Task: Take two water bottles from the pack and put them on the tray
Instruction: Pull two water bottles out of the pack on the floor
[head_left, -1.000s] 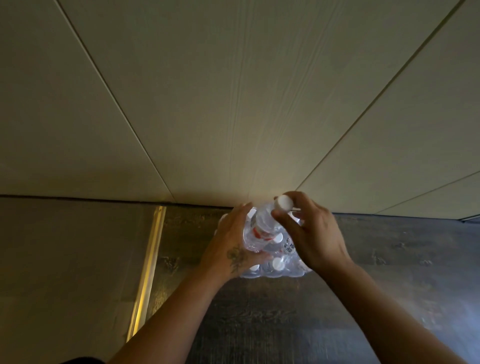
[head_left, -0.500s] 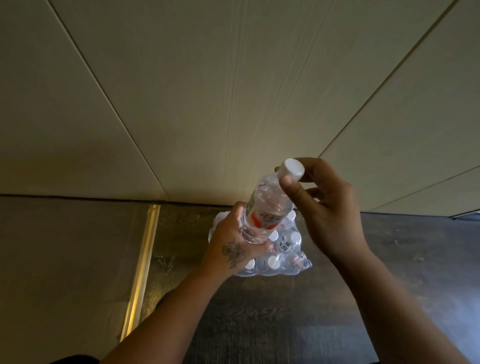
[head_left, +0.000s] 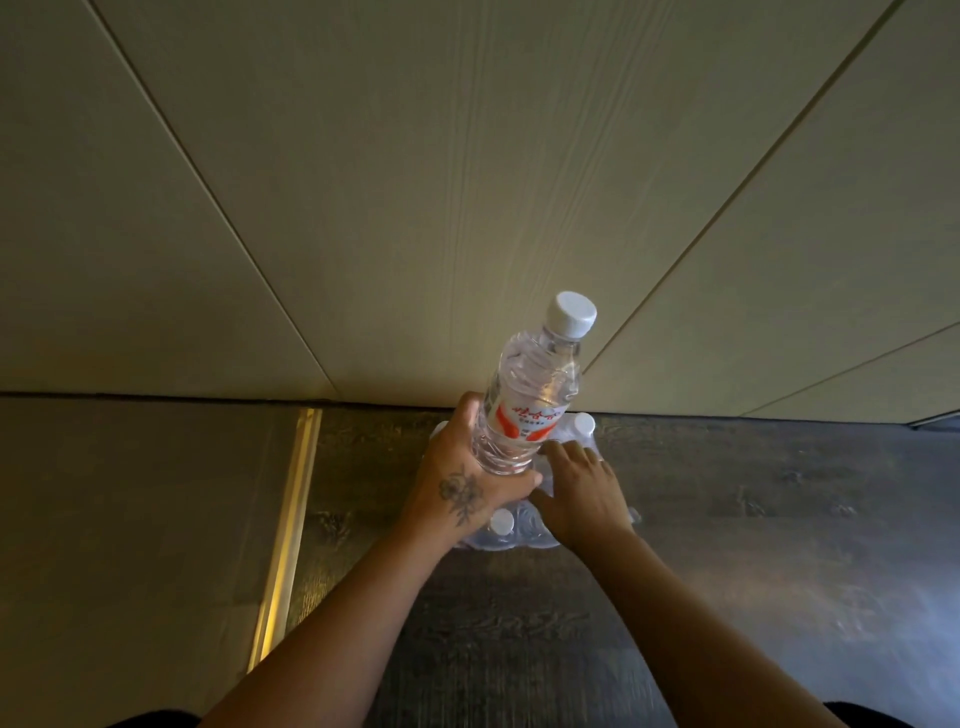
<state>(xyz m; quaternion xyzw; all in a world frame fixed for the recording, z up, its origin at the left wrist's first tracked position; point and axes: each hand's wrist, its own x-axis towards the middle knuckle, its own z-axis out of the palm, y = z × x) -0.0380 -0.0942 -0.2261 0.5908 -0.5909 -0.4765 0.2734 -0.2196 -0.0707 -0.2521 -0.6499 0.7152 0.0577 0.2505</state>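
A clear water bottle (head_left: 535, 395) with a white cap and a red-and-white label is lifted above the pack, tilted to the right. My left hand (head_left: 467, 483) grips it around the lower body. The shrink-wrapped pack of bottles (head_left: 501, 530) sits on the dark floor against the wall, mostly hidden under both hands; a few white caps show. My right hand (head_left: 579, 493) lies on top of the pack with its fingers spread, reaching in among the bottles. No tray is in view.
A pale panelled wall (head_left: 467, 182) rises right behind the pack. The floor is dark wood grain (head_left: 727, 545) on the right and grey (head_left: 130, 519) on the left, divided by a brass strip (head_left: 288, 525).
My right hand has let go of the bottle's cap and dropped onto the pack. The left hand alone has raised the bottle higher, clear of the pack.
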